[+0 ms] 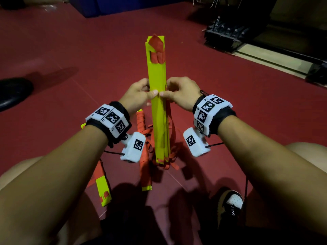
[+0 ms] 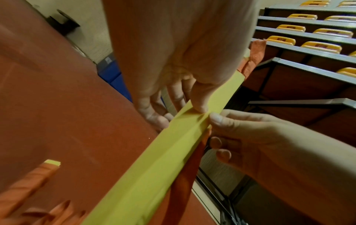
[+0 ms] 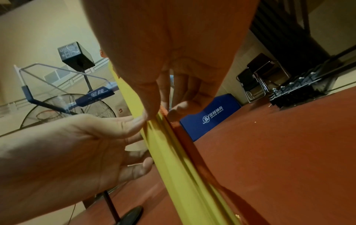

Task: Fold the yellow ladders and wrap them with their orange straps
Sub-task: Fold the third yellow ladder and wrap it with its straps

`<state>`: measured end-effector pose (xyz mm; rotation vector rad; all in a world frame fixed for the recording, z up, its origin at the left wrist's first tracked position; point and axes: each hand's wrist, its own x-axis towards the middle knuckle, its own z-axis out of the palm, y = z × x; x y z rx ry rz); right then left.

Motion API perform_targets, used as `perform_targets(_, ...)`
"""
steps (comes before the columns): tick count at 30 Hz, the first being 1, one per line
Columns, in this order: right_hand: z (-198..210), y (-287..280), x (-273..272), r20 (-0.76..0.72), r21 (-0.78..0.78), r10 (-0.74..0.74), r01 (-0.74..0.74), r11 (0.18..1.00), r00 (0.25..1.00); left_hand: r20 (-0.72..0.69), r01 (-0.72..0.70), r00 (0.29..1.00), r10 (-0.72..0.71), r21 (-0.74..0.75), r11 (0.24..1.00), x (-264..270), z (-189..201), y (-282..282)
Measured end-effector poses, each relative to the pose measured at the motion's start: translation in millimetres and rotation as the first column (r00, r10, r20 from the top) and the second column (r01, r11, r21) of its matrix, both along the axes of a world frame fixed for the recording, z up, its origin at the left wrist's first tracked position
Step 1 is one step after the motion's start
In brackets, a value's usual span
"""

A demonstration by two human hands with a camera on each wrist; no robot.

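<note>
I read this as an indoor sports hall; the dark red sport floor (image 1: 74, 50) fills my head view; at about 11 o'clock a blue padded block (image 3: 210, 115) carries a sports brand's logo; from my right wrist I see a basketball backboard frame (image 3: 63, 85) with a hoop and a scoreboard box (image 3: 76, 53) above it, a big floor fan (image 3: 71, 109) and folded chairs (image 3: 258, 79); my left wrist shows tiers of yellow spectator seats (image 2: 308, 30).
</note>
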<state>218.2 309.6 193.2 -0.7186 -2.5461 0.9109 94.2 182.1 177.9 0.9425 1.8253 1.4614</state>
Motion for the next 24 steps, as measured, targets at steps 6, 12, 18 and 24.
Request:
perform_targets(6, 9, -8, 1, -0.063, 0.051, -0.016, 0.019, 0.999, 0.998, -0.019, 0.001, 1.0, -0.001, 0.003, 1.0, 5, 5, -2)
perform_targets(12, 8, -16, 3, -0.115, 0.035, -0.041, 0.045, 0.998, 0.993, -0.089, 0.147, 0.984, -0.155, -0.09, 0.985, 16, -9, -8)
perform_targets(18, -1, -16, 5, -0.061, 0.043, -0.027, 0.029, 0.999, 0.998, -0.11, 0.107, 0.987, -0.12, -0.113, 0.988, 9, -18, -7)
perform_targets(24, -1, -15, 6, 0.102, 0.087, 0.014, -0.023, 0.996, 0.995, -0.133, 0.11, 0.982, -0.132, -0.165, 0.98, 2, -25, -5)
